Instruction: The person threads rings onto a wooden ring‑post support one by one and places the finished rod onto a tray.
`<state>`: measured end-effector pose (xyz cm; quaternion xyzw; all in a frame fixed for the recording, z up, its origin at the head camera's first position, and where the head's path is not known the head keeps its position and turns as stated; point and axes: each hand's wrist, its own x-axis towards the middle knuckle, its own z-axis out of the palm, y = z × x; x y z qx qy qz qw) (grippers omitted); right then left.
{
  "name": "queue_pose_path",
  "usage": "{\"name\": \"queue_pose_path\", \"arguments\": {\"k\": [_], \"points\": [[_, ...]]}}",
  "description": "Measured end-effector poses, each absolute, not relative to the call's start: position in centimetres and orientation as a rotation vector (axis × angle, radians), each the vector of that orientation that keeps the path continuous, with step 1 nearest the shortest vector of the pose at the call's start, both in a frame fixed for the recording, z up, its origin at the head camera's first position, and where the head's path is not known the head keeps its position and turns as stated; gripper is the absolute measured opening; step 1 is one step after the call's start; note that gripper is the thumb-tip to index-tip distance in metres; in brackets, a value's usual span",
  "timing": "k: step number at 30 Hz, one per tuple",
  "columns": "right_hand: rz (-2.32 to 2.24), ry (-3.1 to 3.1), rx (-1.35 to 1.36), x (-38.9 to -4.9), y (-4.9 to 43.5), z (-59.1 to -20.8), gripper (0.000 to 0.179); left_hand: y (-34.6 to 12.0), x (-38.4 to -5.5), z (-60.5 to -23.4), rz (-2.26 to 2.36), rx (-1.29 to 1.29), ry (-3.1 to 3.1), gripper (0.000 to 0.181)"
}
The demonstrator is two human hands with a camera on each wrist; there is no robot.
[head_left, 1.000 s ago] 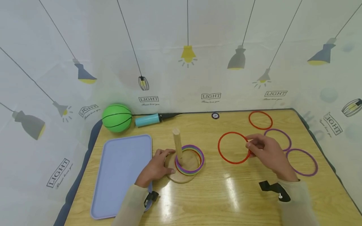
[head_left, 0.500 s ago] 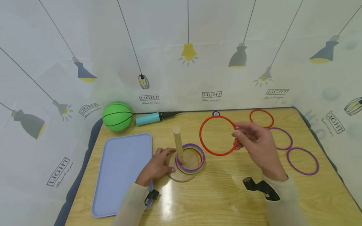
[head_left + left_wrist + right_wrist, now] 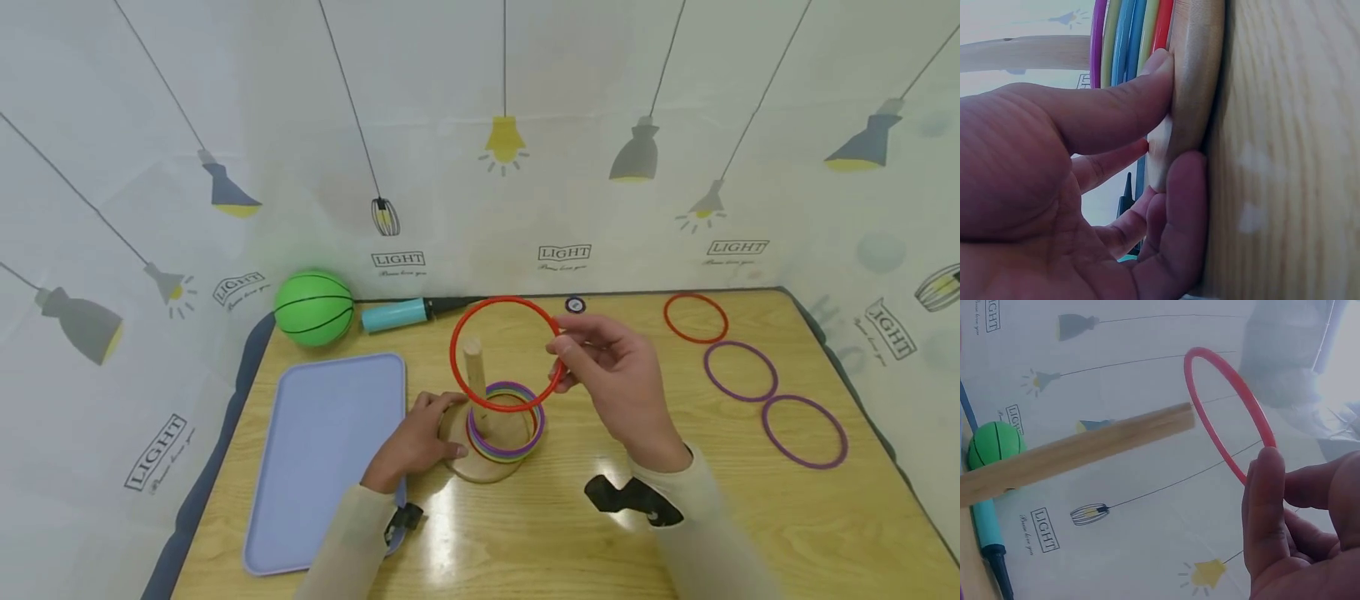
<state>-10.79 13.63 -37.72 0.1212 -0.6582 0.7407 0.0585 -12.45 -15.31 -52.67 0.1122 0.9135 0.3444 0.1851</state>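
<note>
Raised over the ring toss stand, a red ring is pinched at its right side by my right hand. In the head view it overlaps the upright wooden peg; in the right wrist view the ring is just beyond the peg's tip. My left hand grips the left edge of the round wooden base, thumb on top and fingers at the rim in the left wrist view. Stacked rings in purple, yellow, blue and red circle the peg on the base.
Another red ring and two purple rings lie at the right. A lilac tray is left of the stand. A green ball, a blue hand pump and a small round disc sit along the back edge.
My right hand has carried the red ring leftward and up, from the right side of the table to over the peg. The left hand stays on the base.
</note>
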Motion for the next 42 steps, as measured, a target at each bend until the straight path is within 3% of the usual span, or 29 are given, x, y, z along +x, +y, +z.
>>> {"name": "queue_pose_path", "arguments": {"k": [15, 32, 42], "points": [[2.308, -2.295, 0.183, -12.2, 12.8, -43.8, 0.029, -15.1, -12.6, -52.5, 0.995, 0.331, 2.582, 0.072], [2.251, -2.561, 0.17, -12.5, 13.4, -50.2, 0.029, -14.9, -12.5, -52.4, 0.993, 0.318, 2.585, 0.074], [2.148, -2.602, 0.071, -12.8, 14.0, -52.0, 0.025, -15.0, -12.4, -52.5, 0.983, 0.295, 2.58, 0.073]]}}
